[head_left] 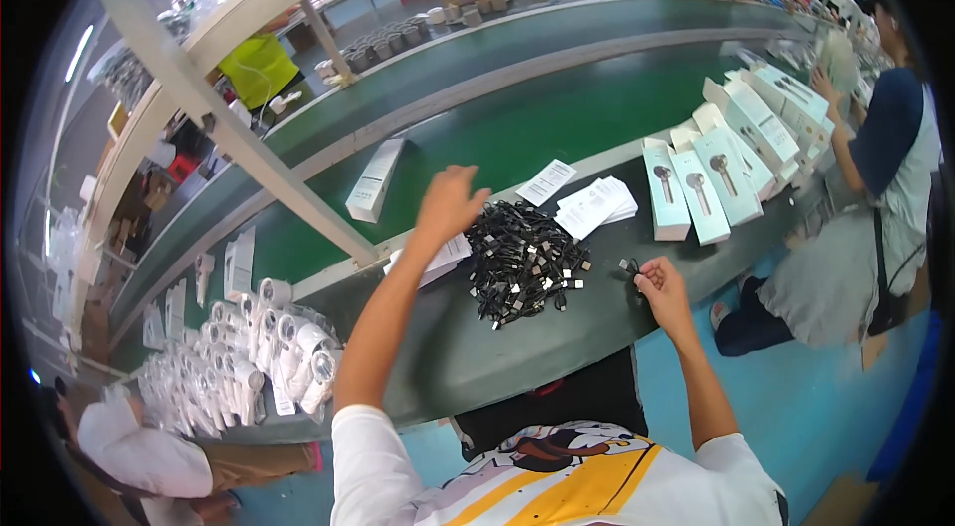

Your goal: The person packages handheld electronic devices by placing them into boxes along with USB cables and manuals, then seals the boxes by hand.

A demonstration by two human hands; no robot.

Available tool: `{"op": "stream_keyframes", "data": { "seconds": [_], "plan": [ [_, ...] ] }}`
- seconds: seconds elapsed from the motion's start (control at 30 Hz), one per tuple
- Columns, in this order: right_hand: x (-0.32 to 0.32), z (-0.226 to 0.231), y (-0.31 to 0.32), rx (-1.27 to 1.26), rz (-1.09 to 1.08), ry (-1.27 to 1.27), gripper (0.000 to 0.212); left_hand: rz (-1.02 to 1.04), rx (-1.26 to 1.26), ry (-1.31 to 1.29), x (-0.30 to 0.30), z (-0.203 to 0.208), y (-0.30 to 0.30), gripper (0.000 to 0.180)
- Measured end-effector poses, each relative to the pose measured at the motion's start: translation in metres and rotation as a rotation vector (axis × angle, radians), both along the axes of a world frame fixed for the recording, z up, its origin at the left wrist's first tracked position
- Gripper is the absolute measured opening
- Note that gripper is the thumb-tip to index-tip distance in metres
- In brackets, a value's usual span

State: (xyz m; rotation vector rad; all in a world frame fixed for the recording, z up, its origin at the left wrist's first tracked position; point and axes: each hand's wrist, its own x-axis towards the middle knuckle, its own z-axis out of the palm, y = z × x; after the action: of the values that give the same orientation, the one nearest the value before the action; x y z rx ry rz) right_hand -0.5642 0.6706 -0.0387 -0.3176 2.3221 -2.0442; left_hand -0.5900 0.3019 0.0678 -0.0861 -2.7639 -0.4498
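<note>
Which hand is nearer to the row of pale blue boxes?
Right: the right hand is just in front of the boxes; the left hand is farther left, near the cable pile.

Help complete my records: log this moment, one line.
left hand: near cable pile; right hand: holding black cable; boxes: right; bagged white devices: left
</note>
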Motion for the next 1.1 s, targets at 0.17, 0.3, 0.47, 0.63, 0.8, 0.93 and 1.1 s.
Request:
{"op": "stream_keyframes", "data": {
  "seconds": [0.17, 0.3, 0.47, 0.63, 0.8, 0.93, 1.1],
  "plan": [
    [0.016, 0.011, -0.034, 0.332, -0.125, 0.171, 0.013, 0.084, -0.032, -0.288, -0.068, -0.043, 0.043, 0.055],
    [0.017, -0.005, -0.032, 0.118, -0.147, 0.199, 0.022, 0.102, -0.123, -0.3, -0.084, -0.077, 0.057, 0.046],
    [0.017, 0.004, -0.026, -0.186, -0.096, 0.068, 0.032, 0.042, 0.077, -0.111, -0.082, -0.069, 0.055, 0.027],
    [0.004, 0.006, -0.005, -0.417, -0.014, -0.054, 0.029, -0.083, 0.392, -0.054, -0.033, 0.017, 0.075, 0.023],
    [0.003, 0.087, -0.024, -0.617, 0.015, -0.023, 0.026, -0.231, 0.555, -0.278, 0.006, 0.034, 0.082, 0.023],
    [-0.009, 0.098, -0.027, -0.547, 0.063, 0.034, 0.023, -0.352, 0.491, -0.312, 0.026, 0.032, 0.102, 0.023],
    [-0.017, 0.087, -0.037, -0.348, -0.093, 0.407, 0.007, -0.362, 0.54, -0.423, 0.036, 0.04, 0.128, 0.024]
  ]
}}
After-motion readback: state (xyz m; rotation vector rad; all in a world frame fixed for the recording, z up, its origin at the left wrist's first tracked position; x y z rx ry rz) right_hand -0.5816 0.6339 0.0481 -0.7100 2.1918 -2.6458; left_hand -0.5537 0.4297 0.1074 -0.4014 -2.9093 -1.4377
